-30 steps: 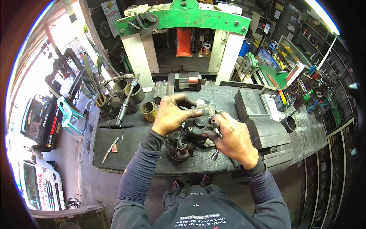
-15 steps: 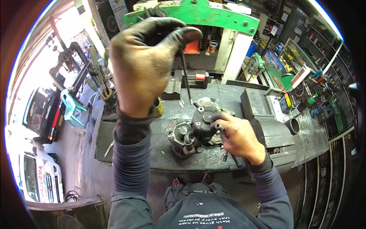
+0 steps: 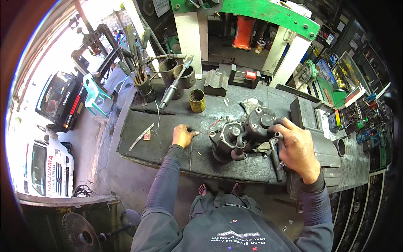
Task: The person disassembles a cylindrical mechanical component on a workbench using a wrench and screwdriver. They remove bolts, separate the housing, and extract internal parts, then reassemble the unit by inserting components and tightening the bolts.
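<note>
My left hand [image 3: 183, 137] is low over the workbench, left of a dark metal machine part. Its fingers are closed on a thin metal rod [image 3: 191, 157] that points toward the bench's near edge. My right hand [image 3: 297, 148] is closed around a metal tool with a round, hollow end [image 3: 278, 135], at the right side of the part. The machine part [image 3: 235, 138] has a round cover [image 3: 257, 122], a curved pipe and several bolts. A dark bar [image 3: 275, 161] lies beneath my right hand, partly hidden.
A yellow can [image 3: 197, 101] and metal cups [image 3: 184, 77] holding tools stand on the workbench [image 3: 176, 115]. A metal ruler-like strip [image 3: 140, 137] lies at left. A block-shaped steel piece [image 3: 216, 82] and a green press frame [image 3: 268, 19] are at the back. Large metal casings [image 3: 323, 155] lie at right.
My left hand has dropped from high in front of the view to the bench top, bringing the rod down with it. My right hand stays by the machine part, and the view has shifted.
</note>
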`<state>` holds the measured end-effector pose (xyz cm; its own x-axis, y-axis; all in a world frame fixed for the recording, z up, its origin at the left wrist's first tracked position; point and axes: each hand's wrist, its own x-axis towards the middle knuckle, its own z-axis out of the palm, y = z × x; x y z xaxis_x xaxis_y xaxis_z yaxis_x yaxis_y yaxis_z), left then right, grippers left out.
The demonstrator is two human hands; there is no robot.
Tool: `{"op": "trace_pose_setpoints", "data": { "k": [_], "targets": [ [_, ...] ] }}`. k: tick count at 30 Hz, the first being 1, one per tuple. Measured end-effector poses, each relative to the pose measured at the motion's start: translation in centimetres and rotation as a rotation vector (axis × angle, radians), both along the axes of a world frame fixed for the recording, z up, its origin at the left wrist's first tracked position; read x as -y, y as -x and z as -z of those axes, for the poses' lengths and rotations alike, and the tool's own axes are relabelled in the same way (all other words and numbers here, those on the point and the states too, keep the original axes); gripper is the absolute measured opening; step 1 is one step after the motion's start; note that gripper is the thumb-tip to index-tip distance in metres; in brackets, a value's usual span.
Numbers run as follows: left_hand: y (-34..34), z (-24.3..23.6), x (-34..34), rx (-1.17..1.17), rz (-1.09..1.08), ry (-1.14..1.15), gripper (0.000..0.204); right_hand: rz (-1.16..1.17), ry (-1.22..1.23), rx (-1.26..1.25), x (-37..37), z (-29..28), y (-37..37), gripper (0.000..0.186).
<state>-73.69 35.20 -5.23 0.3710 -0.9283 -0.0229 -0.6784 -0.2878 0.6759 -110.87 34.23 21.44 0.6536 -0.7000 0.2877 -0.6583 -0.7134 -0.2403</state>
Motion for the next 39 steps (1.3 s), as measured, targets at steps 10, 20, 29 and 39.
{"op": "trace_pose_setpoints", "data": {
  "k": [10,20,29,39],
  "targets": [
    [-3.1,2.7,0.7,0.043,-0.065,0.017,0.041,0.154,0.049,-0.041,-0.3,0.3,-0.9,0.025],
    [-1.2,0.5,-6.8,0.235,-0.180,-0.165,0.049,0.213,0.053,-0.058,-0.1,-0.7,-0.4,0.023],
    [2.4,3.9,-9.7,0.362,-0.062,-0.324,0.037,0.003,-0.028,0.136,0.4,-1.1,-0.4,0.020],
    [1.2,5.0,-9.6,0.375,-0.112,-0.250,0.033,-0.074,-0.032,0.056,0.3,-1.4,-0.4,0.026]
  ]
}}
